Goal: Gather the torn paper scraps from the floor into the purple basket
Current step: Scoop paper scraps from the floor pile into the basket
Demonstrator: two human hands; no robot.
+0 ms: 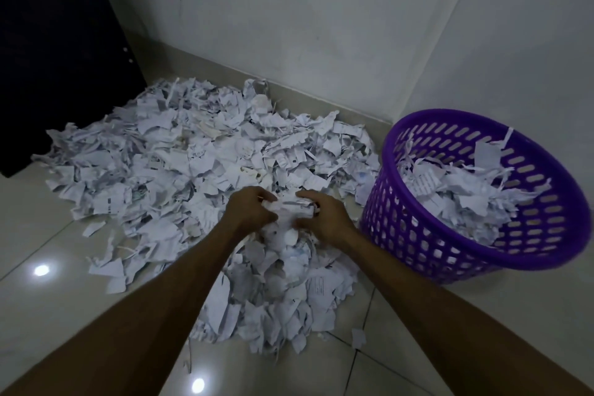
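On the tiled floor (48, 228), 2 hands grip scraps (291, 207) beside the upright basket (401, 235).

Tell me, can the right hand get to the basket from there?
Probably yes. The right hand, gripping a bunch of scraps with the left hand, is just beside the basket, whose open mouth tilts toward the person, with nothing between them.

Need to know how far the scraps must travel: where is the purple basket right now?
In the head view, the purple basket stands on the floor at right, near the wall corner, just right of the right hand and the scrap pile.
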